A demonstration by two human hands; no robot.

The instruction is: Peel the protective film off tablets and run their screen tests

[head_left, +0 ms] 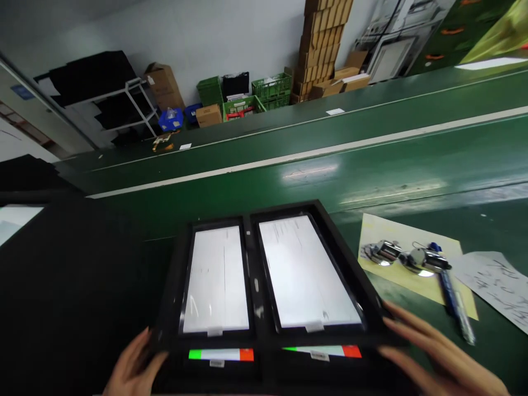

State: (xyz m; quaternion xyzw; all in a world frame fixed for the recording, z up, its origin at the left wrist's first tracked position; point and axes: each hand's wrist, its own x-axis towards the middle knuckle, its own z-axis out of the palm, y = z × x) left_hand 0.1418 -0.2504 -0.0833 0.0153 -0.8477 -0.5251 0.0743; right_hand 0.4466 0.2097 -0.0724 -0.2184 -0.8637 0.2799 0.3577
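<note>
A black tray [256,308] with two compartments is held between my hands, low in the view. Each compartment holds a flat panel with a white face: a left panel [216,280] and a right panel [307,269], both with dark borders and small labels at the near edge. My left hand [134,366] grips the tray's near left corner, thumb on the front side. My right hand [433,352] grips the near right corner, fingers along its side. Below the front edge, coloured strips [221,355] in green, white and red show on screens mostly hidden under the tray.
Right of the tray, two metal tally counters [424,259] and a blue pen [451,294] lie on yellow paper [408,231], beside a handwritten white sheet [499,280]. A green conveyor [247,187] runs behind. Green crates [272,88] and stacked cartons [322,49] stand at the wall.
</note>
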